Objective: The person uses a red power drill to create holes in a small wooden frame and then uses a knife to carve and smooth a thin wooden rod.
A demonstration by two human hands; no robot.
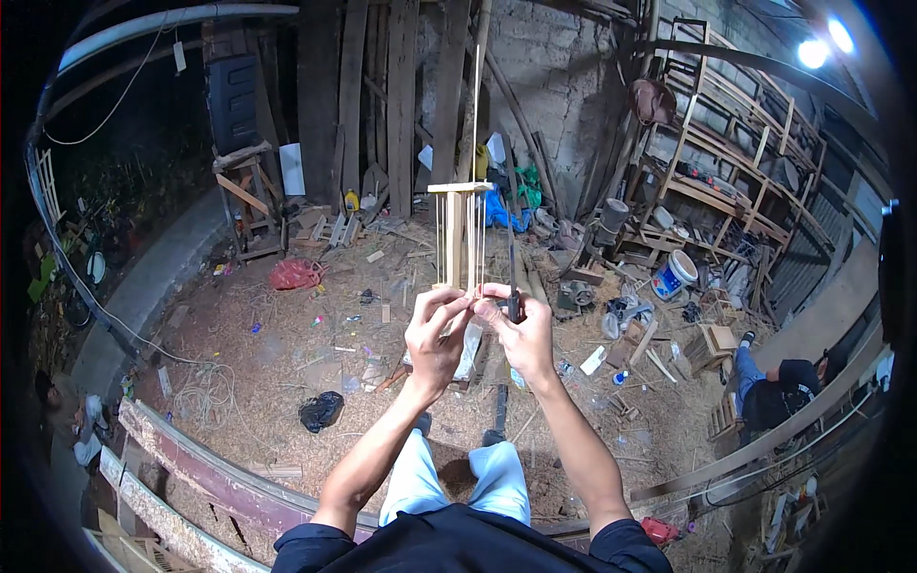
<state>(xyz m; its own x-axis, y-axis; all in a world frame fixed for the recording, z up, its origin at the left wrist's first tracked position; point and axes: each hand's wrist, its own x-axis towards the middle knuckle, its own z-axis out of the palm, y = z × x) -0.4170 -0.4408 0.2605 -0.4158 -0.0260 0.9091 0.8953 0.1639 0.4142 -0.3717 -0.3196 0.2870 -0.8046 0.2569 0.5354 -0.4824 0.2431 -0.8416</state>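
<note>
A small frame of pale wood (454,244) stands out in front of me. It has a flat cross-piece (460,187) at its far end and several thin sticks running toward me from it. My left hand (436,339) is closed, fingertips pinching at the near end of the thin sticks. Fingers of my right hand (521,336) meet the left ones there, also pinched. A slim dark tool (514,304), which looks like a knife, is held in my right hand and points away from me. What lies between the fingertips is mostly hidden. One long thin stick (477,105) reaches well beyond the cross-piece.
Wood scraps and shavings cover the ground. A red plastic bag (296,274) and a black one (321,411) lie to the left. At right are a white bucket (674,274), a wooden rack (726,143) and a seated person (778,392). Long planks (401,115) lean at the back.
</note>
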